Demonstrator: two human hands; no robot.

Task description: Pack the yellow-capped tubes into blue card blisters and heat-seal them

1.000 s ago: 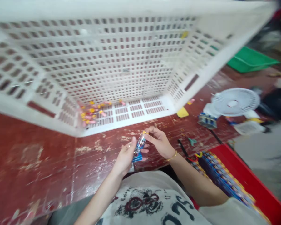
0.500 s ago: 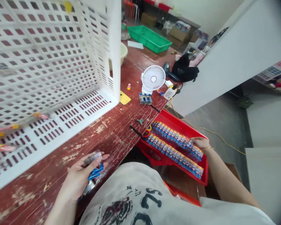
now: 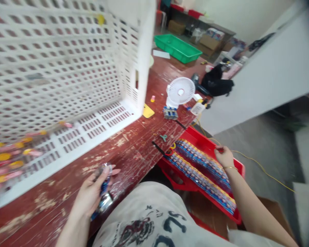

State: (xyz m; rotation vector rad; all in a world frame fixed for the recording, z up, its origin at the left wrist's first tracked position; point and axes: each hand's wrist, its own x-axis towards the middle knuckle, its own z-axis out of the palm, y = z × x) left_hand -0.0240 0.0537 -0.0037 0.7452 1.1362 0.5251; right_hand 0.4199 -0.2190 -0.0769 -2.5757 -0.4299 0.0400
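My left hand (image 3: 91,190) is closed around a few clear and blue printed plastic packets (image 3: 105,199), held low above the table's front edge. My right hand (image 3: 224,157) is over the far rim of a red tray (image 3: 238,171), fingers curled together; anything between the fingertips is too small to make out. Inside that tray, two long rows of blue packets with yellow tops (image 3: 201,176) stand side by side. A large white perforated basket (image 3: 103,130) lies on its side at the left, with several pink and yellow small items (image 3: 14,156) in it.
On the scratched red table (image 3: 128,147) are a small white fan (image 3: 180,92), a bundle of packets (image 3: 170,112), a yellow card (image 3: 148,111), a white bottle (image 3: 197,108) and rubber bands. A green tray (image 3: 179,49) sits farther back. A yellow cord (image 3: 262,171) crosses the floor.
The view has swung, so the scene sits farther right. My right hand has come off the packet row towards the tray's far rim. My left hand still holds its packets.
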